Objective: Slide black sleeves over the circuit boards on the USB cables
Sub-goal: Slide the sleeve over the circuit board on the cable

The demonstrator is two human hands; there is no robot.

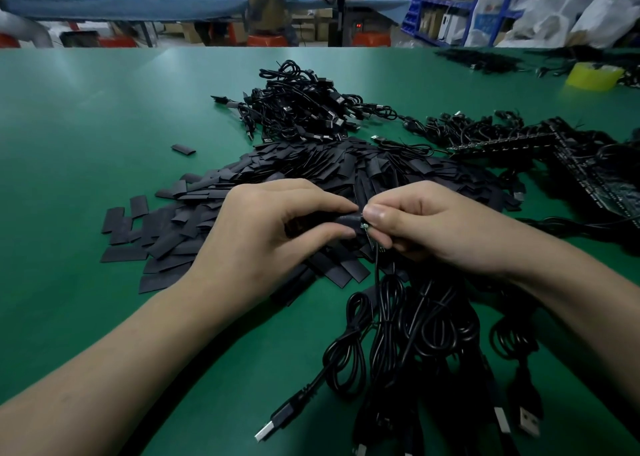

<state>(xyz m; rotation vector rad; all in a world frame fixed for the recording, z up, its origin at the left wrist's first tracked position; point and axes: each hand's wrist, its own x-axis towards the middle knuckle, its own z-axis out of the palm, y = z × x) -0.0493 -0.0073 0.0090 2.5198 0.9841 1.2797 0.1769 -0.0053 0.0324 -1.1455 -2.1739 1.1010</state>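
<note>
A: Where are the hands against the heap of black sleeves [311,175]?

B: Both hover just over its near edge. The left hand [277,227] pinches one black sleeve [348,220] between thumb and forefinger; the right hand [440,223] grips a small circuit board [367,231], thumb on top

A: Do sleeve and board meet?

B: They touch end to end between the fingertips. How far the board sits inside, I cannot tell

A: And the cable?

B: A thin black cable [376,265] drops from the board toward the bundle of USB cables [426,334] lying on the near side of the heap, with plugs such as the USB plug [268,429] pointing toward the viewer

A: What lies beyond the heap?

B: A tangle of cables [304,105] on its far side, dark panels of boards [571,157] to its right, a yellow tape roll [594,74] farther right, all on the green table [86,126]
</note>
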